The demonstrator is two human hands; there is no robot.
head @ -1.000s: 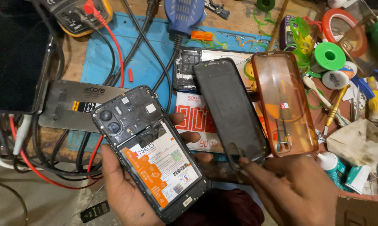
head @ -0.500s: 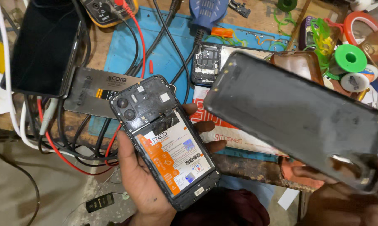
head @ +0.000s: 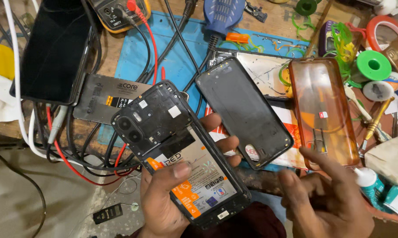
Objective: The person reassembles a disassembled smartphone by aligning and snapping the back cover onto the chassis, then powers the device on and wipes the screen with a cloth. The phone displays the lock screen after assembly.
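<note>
Opened phone (head: 181, 154), back cover removed, battery and board exposed: held tilted above the surface (head: 278, 17) edge. Left hand (head: 172, 198) grip: closed around the phone body, thumb across the battery, fingertips on the far edge. Black back cover (head: 243, 110) lies just beside the phone. Right hand (head: 327, 198) grip: loosely open, empty, fingertips near the orange transparent case (head: 324, 110).
</note>
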